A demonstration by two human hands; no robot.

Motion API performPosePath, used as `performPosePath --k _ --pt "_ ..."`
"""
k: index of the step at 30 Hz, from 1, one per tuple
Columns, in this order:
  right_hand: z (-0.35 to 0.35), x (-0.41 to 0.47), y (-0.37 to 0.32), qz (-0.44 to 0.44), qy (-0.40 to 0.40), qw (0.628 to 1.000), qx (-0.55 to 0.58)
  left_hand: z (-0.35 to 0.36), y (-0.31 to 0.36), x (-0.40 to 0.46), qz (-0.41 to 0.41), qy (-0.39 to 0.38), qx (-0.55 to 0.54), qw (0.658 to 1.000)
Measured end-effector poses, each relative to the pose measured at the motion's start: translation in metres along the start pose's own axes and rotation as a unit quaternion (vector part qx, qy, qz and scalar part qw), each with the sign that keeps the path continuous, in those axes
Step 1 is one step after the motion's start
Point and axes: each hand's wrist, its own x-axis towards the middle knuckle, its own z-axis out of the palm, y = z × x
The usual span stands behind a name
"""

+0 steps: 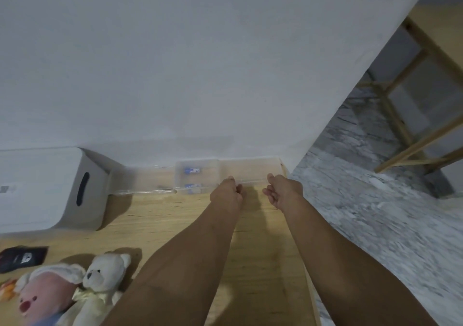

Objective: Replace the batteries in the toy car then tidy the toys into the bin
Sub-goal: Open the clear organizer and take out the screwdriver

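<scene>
Head view: both hands reach to the clear plastic compartment tray [250, 169] at the far edge of the light wooden table [263, 250], against the white wall. The left hand [226, 195] has its fingers curled narrow at the tray's near rim; the right hand [281, 191] has fingers half open beside it. I cannot tell if they grip. Two blue batteries [192, 170] lie in the tray's left compartment. The white bin [50, 190] stands left of the tray.

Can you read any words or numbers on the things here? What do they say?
None can be read.
White bin: a small grey mark, too blurred.
Black pouch: a white logo, too small.
Blue batteries in the clear tray: label blurred.
</scene>
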Motion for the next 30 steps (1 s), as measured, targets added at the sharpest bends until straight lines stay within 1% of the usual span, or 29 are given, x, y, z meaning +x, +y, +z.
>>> performPosePath --k 3,6,9,12,14,16,20,23,28,30 --pt "-0.001 -0.002 -0.005 0.003 -0.003 1.000 0.000 -0.002 0.002 -0.005 -0.005 -0.034 0.003 0.999" --pt "0.000 -0.005 -0.008 0.010 -0.026 0.999 0.021 -0.005 0.003 -0.009 -0.004 -0.073 0.002 0.997" --pt "-0.001 -0.009 -0.009 0.011 -0.050 0.997 0.052 -0.008 0.005 -0.014 -0.009 -0.086 -0.035 0.996" --pt "-0.004 -0.013 -0.011 0.007 -0.057 0.995 0.083 -0.012 0.007 -0.018 -0.031 -0.106 -0.074 0.991" --pt "-0.004 -0.015 -0.011 -0.004 -0.053 0.994 0.091 -0.015 0.009 -0.022 -0.050 -0.125 -0.081 0.988" --pt "-0.002 -0.014 -0.009 -0.032 -0.027 0.997 0.065 -0.019 0.009 -0.021 -0.064 -0.137 -0.055 0.987" --pt "0.003 -0.009 0.000 -0.108 0.056 0.991 -0.058 -0.036 0.016 -0.019 -0.053 -0.115 -0.013 0.992" --pt "0.005 -0.007 0.002 -0.131 0.087 0.981 -0.115 -0.057 0.026 -0.014 -0.036 -0.088 0.008 0.995" --pt "0.017 -0.020 0.011 -0.096 0.058 0.992 -0.056 -0.092 0.049 -0.007 0.015 -0.053 0.024 0.998" --pt "0.028 -0.024 0.020 -0.095 0.040 0.993 -0.064 -0.100 0.058 -0.006 0.033 -0.041 0.025 0.998"
